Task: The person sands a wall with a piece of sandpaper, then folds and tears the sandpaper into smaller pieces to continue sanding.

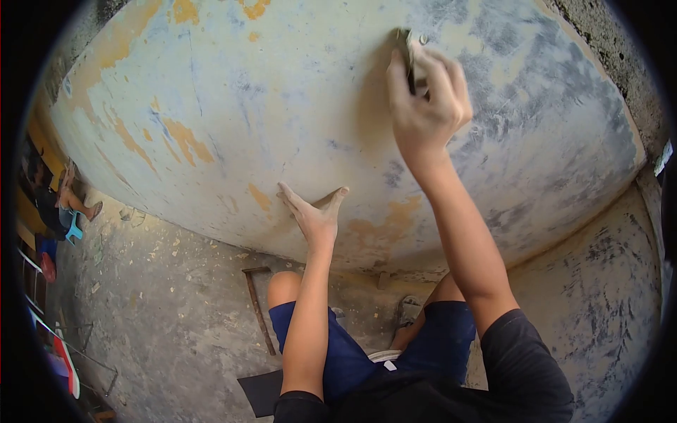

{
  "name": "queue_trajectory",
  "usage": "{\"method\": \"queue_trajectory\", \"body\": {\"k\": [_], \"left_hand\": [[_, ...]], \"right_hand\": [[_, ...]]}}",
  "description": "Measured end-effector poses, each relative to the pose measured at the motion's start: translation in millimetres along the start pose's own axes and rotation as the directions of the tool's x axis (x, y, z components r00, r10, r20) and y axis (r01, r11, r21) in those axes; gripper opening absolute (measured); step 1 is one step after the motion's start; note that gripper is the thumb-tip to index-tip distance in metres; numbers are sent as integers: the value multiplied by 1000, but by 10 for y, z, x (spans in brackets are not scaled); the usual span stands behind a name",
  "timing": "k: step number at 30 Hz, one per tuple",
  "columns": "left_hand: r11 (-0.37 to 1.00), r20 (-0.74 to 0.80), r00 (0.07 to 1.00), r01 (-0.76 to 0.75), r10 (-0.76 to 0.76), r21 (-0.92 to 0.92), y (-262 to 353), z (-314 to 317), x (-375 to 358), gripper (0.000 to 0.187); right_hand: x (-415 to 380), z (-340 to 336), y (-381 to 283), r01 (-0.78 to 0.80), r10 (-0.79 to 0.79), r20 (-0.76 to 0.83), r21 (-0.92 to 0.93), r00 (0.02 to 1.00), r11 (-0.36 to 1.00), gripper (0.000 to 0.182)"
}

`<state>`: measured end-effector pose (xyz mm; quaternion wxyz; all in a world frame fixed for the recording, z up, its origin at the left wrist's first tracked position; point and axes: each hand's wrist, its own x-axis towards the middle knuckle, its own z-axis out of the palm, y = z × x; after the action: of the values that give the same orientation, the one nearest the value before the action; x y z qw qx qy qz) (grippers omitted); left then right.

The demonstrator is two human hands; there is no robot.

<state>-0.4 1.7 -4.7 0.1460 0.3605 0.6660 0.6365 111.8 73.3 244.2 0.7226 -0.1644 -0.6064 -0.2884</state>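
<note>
A large curved panel (pixel 282 106), pale grey-green with orange and dark worn patches, fills the upper view. My right hand (pixel 430 106) is up at its far part, fingers closed around a dusty, dark folded piece of sandpaper (pixel 410 67). Motion blur and my fingers hide much of the sandpaper. Lower on the panel, my left hand (pixel 315 215) rests against the surface with thumb and fingers spread wide, holding nothing. Pale dust coats the fingers of both hands.
A rusty metal bar (pixel 258 307) lies on the concrete floor (pixel 169 310) beside my knee. Near my lap is a dark flat sheet (pixel 261 392). At far left, another person (pixel 60 204) sits on a blue stool (pixel 73 229). A rough wall (pixel 613 56) borders the panel.
</note>
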Motion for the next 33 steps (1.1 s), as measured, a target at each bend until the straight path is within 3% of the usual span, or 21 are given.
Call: {"method": "queue_trajectory", "body": {"k": [6, 9, 12, 16, 18, 21, 24, 25, 26, 28, 33], "left_hand": [[995, -6, 999, 43, -42, 94, -9, -8, -3, 150], [993, 5, 999, 50, -51, 110, -19, 10, -3, 149], [997, -3, 1000, 24, -24, 80, 4, -25, -4, 149], [996, 7, 999, 50, -51, 72, 33, -17, 3, 150], [994, 9, 998, 67, -68, 91, 39, -18, 2, 150], [995, 2, 998, 62, -62, 77, 34, -11, 15, 150], [996, -1, 999, 40, -40, 75, -17, 8, -13, 151], [997, 0, 999, 43, -43, 65, 7, -8, -20, 150], [998, -3, 999, 42, -42, 52, 31, -12, -8, 150], [999, 11, 999, 31, -31, 35, -4, -15, -3, 151], [999, 2, 1000, 0, 0, 41, -38, 0, 22, 152]], "right_hand": [[-910, -344, -307, -126, 106, 262, 60, 959, 990, 25], [-505, -197, -113, -27, 21, 117, 54, 993, 998, 27], [53, -46, -24, -156, 156, 6, 58, 988, 986, 30], [-522, -158, -139, -42, 42, 25, -26, 999, 999, 32], [-916, -305, -278, -103, 100, 236, -2, 967, 995, 32], [-913, -262, -205, -73, 64, 202, 38, 977, 997, 31], [-110, -42, 58, 47, -48, -10, -47, 999, 998, 28], [128, -3, 48, -44, 42, -56, -42, 998, 998, 26], [192, 25, 29, -176, 179, -50, 65, 983, 982, 24], [21, -26, -25, -61, 58, -25, -104, 998, 993, 26], [-741, -193, -171, -73, 70, 123, 18, 990, 997, 30]]}}
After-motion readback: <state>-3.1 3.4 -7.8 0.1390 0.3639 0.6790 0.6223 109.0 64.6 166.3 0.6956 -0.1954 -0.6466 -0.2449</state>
